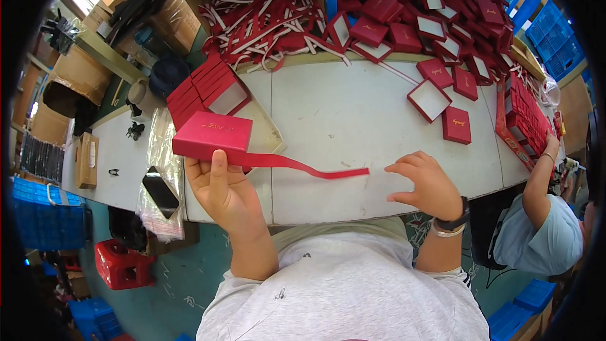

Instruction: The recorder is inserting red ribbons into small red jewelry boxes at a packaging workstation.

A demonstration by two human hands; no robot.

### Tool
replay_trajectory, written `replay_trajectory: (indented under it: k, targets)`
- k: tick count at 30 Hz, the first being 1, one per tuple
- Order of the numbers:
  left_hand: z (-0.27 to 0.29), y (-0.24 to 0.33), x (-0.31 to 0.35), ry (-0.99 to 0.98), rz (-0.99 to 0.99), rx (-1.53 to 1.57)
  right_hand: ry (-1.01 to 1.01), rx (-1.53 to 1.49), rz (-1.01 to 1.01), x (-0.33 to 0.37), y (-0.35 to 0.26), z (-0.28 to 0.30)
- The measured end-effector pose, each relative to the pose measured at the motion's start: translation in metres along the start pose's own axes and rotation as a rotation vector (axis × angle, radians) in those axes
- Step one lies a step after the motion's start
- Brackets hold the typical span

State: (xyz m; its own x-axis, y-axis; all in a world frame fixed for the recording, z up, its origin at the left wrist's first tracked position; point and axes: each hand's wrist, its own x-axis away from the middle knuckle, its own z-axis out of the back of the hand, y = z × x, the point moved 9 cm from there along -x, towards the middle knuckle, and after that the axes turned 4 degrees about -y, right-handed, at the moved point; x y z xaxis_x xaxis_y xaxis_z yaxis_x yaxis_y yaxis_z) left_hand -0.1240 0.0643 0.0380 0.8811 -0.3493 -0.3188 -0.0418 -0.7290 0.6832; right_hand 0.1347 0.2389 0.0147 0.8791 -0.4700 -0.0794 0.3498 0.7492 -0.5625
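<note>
My left hand (pixel 228 191) grips a red gift box (pixel 218 131) from its near side, thumb up against the front wall and fingers beneath. Gold lettering marks the box's top. From the box's lower right corner a red ribbon (pixel 303 166) stretches out over the white table toward the right. Beyond the ribbon's free end is my right hand (pixel 424 183), thumb and fingers apart, nothing between them. A small gap separates it from the ribbon. Behind the held box, stacked red boxes (pixel 205 88) stand at the table's left, one showing its white inside.
Red and white ribbon strips (pixel 265 22) heap at the back, beside a big pile of red boxes (pixel 404 31). An open box tray (pixel 429 100) and several lids lie at right. A phone (pixel 160 192) rests on plastic at left. At far right, a co-worker's arm (pixel 540 183) reaches toward boxes.
</note>
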Motion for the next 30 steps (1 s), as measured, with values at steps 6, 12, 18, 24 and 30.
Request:
replay_trajectory:
  k: [6, 12, 18, 24, 30]
  targets:
    - [-0.025, 0.000, 0.013, -0.167, 0.032, -0.025, 0.000, -0.736, 0.284, -0.037, -0.055, 0.012]
    - [-0.031, 0.000, 0.032, -0.204, 0.098, 0.003, -0.163, -0.776, 0.371, -0.080, -0.101, -0.041]
    - [-0.004, -0.002, 0.031, -0.030, 0.039, -0.068, -0.191, -0.692, 0.167, -0.073, -0.086, -0.059]
    - [0.012, -0.001, 0.024, -0.020, -0.013, -0.118, -0.017, -0.447, 0.096, -0.054, -0.076, -0.036]
    - [0.013, -0.010, 0.027, -0.068, 0.081, 0.067, 0.132, -0.222, -0.005, -0.047, -0.058, -0.012]
